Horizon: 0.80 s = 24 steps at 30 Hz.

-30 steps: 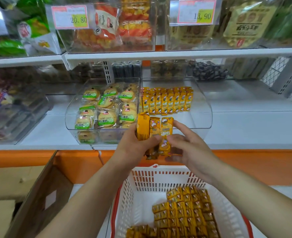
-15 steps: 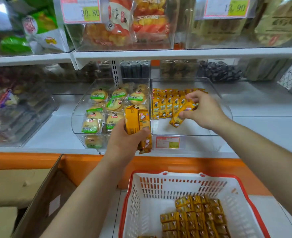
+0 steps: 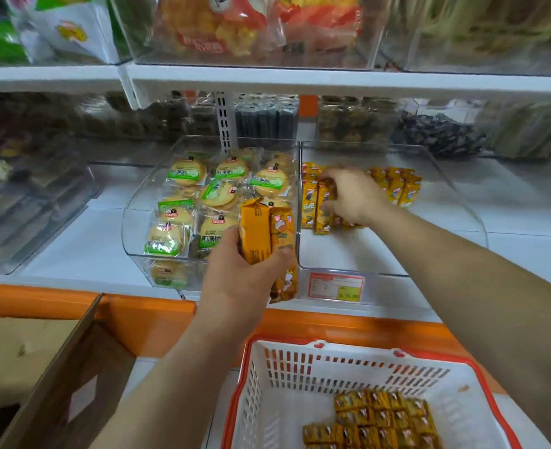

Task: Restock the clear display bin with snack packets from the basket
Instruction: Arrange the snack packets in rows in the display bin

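My left hand (image 3: 241, 280) grips a small stack of orange snack packets (image 3: 266, 234) upright, just in front of the shelf edge. Inside the clear display bin (image 3: 462, 202), my right hand (image 3: 352, 197) holds an orange packet (image 3: 323, 202) against the left end of the row of orange packets (image 3: 397, 186) standing at the back. The white basket with a red rim (image 3: 287, 384) sits below, with several more orange packets (image 3: 381, 419) in its bottom.
A second clear bin (image 3: 131, 228) to the left holds round green-labelled biscuit packs. A price tag (image 3: 335, 286) hangs on the display bin's front. An open cardboard box (image 3: 67, 377) stands at lower left. Another stocked shelf (image 3: 300, 79) hangs above.
My right hand took one packet from the stack in my left hand, carried it into the display bin and moved it left to the row's end. The view moved closer.
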Motion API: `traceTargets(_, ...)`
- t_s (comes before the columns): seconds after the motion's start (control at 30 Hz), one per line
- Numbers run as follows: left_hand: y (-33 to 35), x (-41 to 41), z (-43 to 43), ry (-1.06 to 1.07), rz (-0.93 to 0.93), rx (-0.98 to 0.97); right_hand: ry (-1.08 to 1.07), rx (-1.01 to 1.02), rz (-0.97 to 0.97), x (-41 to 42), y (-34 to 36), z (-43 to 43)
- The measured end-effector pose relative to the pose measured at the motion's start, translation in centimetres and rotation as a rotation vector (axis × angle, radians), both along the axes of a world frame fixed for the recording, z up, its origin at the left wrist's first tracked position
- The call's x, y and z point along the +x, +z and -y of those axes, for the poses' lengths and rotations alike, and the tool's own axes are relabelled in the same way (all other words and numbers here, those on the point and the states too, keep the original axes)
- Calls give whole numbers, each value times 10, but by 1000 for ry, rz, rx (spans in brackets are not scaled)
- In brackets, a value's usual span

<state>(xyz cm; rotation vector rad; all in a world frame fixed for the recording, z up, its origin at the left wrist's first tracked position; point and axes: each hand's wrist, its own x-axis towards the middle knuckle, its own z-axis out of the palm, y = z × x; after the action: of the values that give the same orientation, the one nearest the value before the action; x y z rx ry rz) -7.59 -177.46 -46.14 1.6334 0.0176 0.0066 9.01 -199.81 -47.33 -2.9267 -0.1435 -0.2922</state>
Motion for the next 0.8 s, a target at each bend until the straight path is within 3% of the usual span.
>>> traceTargets(0.1,-1,2,4,11,-9,-8,-16,-140,49,0,-5,1)
traceTargets(0.33,-4,1,10,0,-32,-25,45,-246,-13,2,-7,-1)
traceTargets(0.8,-10,4,10,21,-32,1,34,-263,66,18,-6,4)
